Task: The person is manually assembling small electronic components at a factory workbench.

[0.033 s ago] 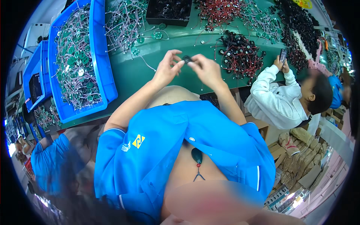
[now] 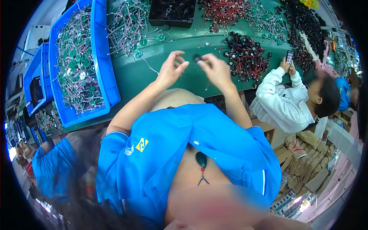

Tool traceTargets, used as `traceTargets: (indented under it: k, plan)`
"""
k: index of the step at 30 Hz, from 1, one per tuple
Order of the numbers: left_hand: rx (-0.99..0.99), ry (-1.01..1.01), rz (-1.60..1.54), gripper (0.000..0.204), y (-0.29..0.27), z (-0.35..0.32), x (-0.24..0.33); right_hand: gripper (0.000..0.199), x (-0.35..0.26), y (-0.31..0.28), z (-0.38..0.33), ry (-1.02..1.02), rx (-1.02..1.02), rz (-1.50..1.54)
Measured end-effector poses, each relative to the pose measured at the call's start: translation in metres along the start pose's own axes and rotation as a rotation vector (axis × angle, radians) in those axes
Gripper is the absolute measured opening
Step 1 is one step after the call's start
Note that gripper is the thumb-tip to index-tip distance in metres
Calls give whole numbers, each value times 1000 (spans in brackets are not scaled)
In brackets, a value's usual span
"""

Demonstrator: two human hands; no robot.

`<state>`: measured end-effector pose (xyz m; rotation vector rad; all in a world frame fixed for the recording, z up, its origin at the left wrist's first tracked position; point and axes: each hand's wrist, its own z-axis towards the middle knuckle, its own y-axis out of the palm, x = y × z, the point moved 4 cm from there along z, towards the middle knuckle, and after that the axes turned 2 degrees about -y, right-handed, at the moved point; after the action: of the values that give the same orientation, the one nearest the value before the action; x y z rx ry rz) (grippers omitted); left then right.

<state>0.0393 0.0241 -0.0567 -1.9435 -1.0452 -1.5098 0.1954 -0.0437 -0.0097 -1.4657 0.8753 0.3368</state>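
Note:
Above the green worktable [image 2: 132,78], my right hand [image 2: 218,74] pinches a small, round black part [image 2: 197,58] between thumb and fingertips. Its finer details are blurred. To its left, my left hand [image 2: 168,72] is raised with thumb and fingers curved apart, nothing between them. A pile of small round black parts with red and black wires [image 2: 247,57] lies just right of my right hand. One loose pale wire [image 2: 150,65], running from a round green circuit board [image 2: 138,54], ends near my left hand.
At left stands a blue bin [image 2: 102,57] heaped with wired green boards. A black box [image 2: 170,21] sits at the back, between a heap of wired boards [image 2: 128,23] and red wires [image 2: 224,13]. A person in a light hoodie [image 2: 281,97] holds a phone [image 2: 289,57] at right.
My right hand has moved right, away from my left hand, carrying the round black part. My left hand stays in nearly the same place.

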Motion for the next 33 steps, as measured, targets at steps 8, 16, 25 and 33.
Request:
traceTargets:
  k: [8,16,25,33]
  plan:
    - [330,149,425,14,-76,107,0,27,101,-101,37,86,657,-646]
    - [64,225,1277,24,-97,232,-5,14,85,-33,106,-35,382,-156]
    - [-245,12,1671,28,-67,253,-5,16,129,-15,135,270,369,109]
    - [-245,-54,1467,31,-86,250,-8,13,133,-8,144,284,283,41]
